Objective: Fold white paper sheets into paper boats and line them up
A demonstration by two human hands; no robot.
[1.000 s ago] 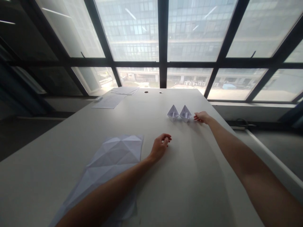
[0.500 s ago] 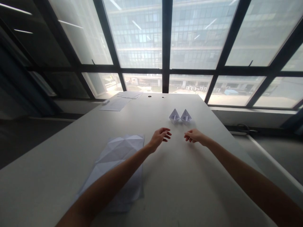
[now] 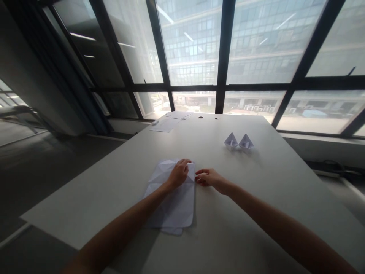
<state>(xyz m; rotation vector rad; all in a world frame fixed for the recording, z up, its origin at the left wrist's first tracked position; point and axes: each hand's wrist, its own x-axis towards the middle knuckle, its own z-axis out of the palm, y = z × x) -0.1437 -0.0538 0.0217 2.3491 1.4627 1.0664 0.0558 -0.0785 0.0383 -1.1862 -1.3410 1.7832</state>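
Creased white sheets of paper (image 3: 173, 207) lie in a loose stack in front of me, their fold lines showing in the upper part. Over the stack's upper right corner is my left hand (image 3: 179, 173), fingers loosely bent and apart; whether it presses on the paper I cannot tell. My right hand (image 3: 207, 178) hovers just beside the stack's right edge, its fingers slightly curled and apart, holding nothing. Farther back to the right stand two folded paper boats (image 3: 231, 141), side by side and upright.
Flat white sheets (image 3: 165, 125) rest at the far left of the white table (image 3: 242, 228). A round cable hole (image 3: 200, 117) is near its far edge. Large windows with dark frames rise behind it, and a dark curtain (image 3: 62, 83) hangs at the left.
My view has turned left. Both hands have left the area in front of the paper boats and moved left to the creased sheets, the left one now over them.
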